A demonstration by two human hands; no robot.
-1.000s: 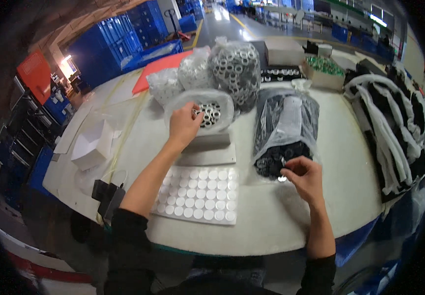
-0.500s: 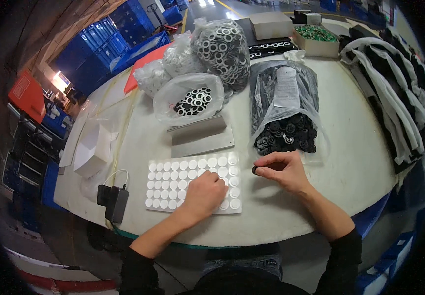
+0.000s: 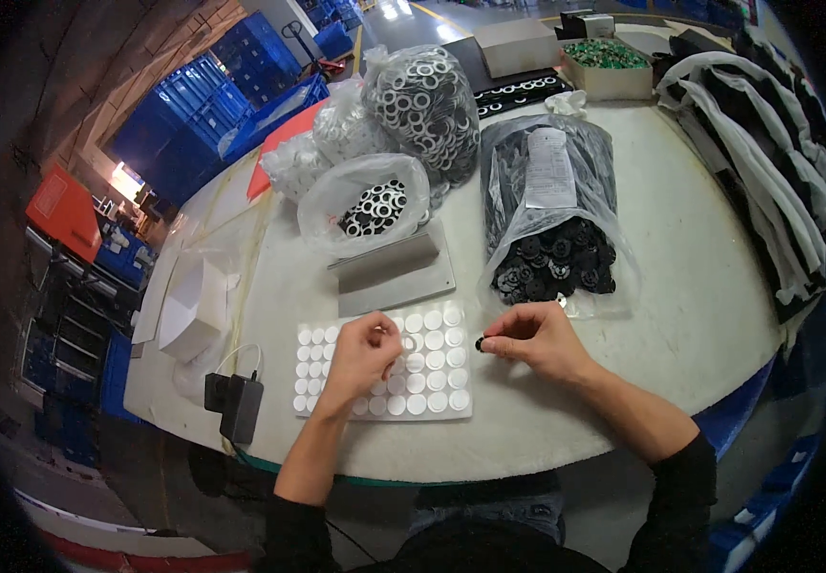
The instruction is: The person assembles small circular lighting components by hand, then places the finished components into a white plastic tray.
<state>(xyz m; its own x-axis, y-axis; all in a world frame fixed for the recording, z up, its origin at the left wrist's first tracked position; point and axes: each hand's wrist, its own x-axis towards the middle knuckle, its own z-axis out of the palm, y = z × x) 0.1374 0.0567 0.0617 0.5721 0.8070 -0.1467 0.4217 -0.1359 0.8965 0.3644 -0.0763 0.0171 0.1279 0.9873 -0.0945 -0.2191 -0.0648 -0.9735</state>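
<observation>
A sheet of round white pads [image 3: 432, 368] lies flat near the table's front edge. My left hand [image 3: 363, 351] rests on that sheet with its fingertips pinching at one pad near the middle; I cannot tell if the pad has come off. My right hand [image 3: 532, 339] hovers just right of the sheet and pinches a small black round part [image 3: 480, 342] between thumb and finger. An open clear bag of black round parts [image 3: 556, 263] lies just beyond my right hand. A clear bag of black-and-white rings [image 3: 375, 205] stands open behind the sheet.
A grey flat block [image 3: 394, 272] lies between the sheet and the ring bag. A larger bag of rings [image 3: 422, 100] and a box of green parts [image 3: 609, 57] stand farther back. Black-and-white strips [image 3: 766, 162] lie at the right. A black power adapter [image 3: 236, 406] sits at the left edge.
My left hand came back from the ring bag to the pad sheet. My right hand moved from the black parts bag toward the sheet, holding a black part.
</observation>
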